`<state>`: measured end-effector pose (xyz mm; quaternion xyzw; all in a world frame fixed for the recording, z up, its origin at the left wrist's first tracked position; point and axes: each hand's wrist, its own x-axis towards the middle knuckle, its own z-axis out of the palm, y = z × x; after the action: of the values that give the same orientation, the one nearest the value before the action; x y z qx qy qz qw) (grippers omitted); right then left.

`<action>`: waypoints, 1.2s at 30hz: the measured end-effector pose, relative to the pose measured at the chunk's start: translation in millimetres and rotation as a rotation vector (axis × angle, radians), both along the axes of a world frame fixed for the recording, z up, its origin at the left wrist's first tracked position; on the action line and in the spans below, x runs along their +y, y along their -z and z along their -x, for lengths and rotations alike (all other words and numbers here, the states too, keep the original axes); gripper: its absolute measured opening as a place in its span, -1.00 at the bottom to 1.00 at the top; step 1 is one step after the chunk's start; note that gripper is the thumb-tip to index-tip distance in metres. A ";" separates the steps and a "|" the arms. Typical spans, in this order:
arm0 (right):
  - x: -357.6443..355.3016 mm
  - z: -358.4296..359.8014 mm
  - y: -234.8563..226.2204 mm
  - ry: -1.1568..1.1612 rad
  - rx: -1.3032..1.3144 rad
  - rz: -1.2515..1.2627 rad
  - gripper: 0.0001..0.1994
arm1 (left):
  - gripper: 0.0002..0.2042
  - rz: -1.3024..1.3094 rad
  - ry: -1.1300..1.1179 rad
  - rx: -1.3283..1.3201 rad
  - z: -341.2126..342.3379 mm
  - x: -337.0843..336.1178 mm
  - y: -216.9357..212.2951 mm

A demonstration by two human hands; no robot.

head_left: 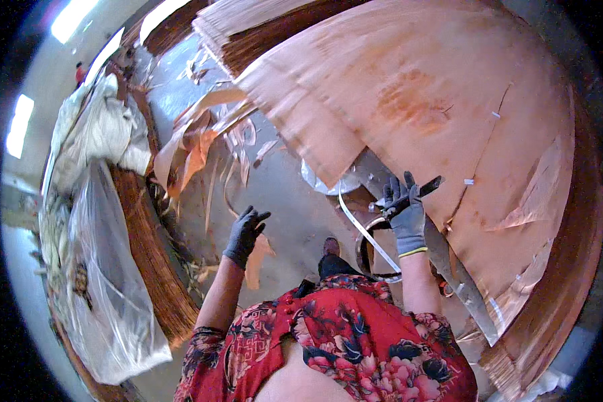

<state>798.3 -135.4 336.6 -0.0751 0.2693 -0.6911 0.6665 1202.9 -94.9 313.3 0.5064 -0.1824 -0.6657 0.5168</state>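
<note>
My right hand, in a grey glove with dark fingers, is closed round a dark slim tool like a knife handle. It is over the near edge of a large pinkish-brown wood veneer sheet. Beneath it runs a long grey strip along that edge. A narrow white band hangs beside the right wrist. To the left, my gloved left hand hovers above the floor, empty as far as I see, its fingers loosely bent and apart. Behind it shows a piece of veneer.
Torn veneer scraps lie on the grey floor. At the left, clear plastic sheeting partly covers a veneer stack. Another stack stands at the back. A round dark rim is below the right hand. Small white tape pieces bridge a crack in the sheet.
</note>
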 end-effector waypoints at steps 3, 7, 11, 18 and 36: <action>-19.1 -4.7 -14.5 0.022 -0.024 -0.097 -0.54 | -0.77 0.349 0.406 -0.543 -3.4 -63.2 12.2; -34.5 -1.6 -22.8 0.246 -0.086 -0.047 -0.54 | -0.74 0.106 0.241 0.073 36.4 -140.0 -2.4; -34.8 -2.2 -80.1 0.362 -0.099 -0.111 -0.50 | -0.69 0.037 0.221 0.270 56.3 -207.7 -0.6; -40.6 -3.0 -131.1 0.432 0.255 -0.056 -0.49 | -0.81 0.319 0.265 0.117 27.7 -286.4 48.5; -97.8 -53.5 -27.8 0.376 0.127 -0.440 -0.64 | -0.69 -0.016 0.466 0.011 -21.8 -385.5 -20.3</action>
<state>851.8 -233.2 364.4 0.0791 0.4631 -0.7213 0.5090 1224.6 -480.4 333.6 0.4512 -0.2863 -0.7711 0.3462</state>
